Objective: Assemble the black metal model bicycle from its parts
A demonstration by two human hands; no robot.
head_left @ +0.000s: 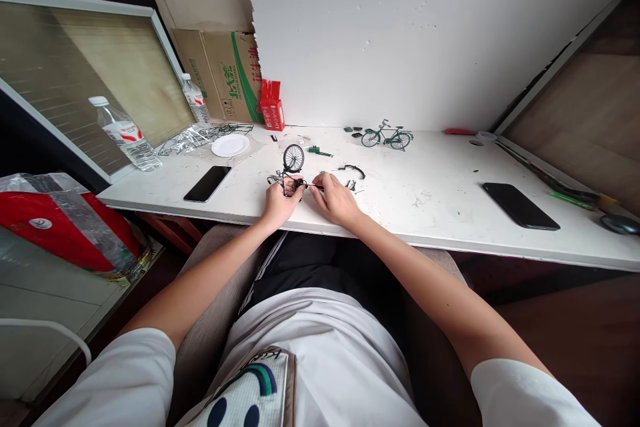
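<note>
A small black model bicycle (291, 170), partly assembled, stands near the front edge of the white table (425, 200), one wheel raised upright. My left hand (279, 203) is closed around its frame from the left. My right hand (336, 199) pinches a thin dark tool or rod whose tip meets the model's frame. Small loose black parts (353, 172) lie just right of the hands. A finished green model bicycle (387, 137) stands farther back.
A black phone (207, 183) lies to the left, another phone (520, 205) to the right. At the back left are two water bottles (126, 135), a white plate (230, 145), a red carton (272, 105) and a cardboard box (225, 73). Tools (575, 197) lie at far right.
</note>
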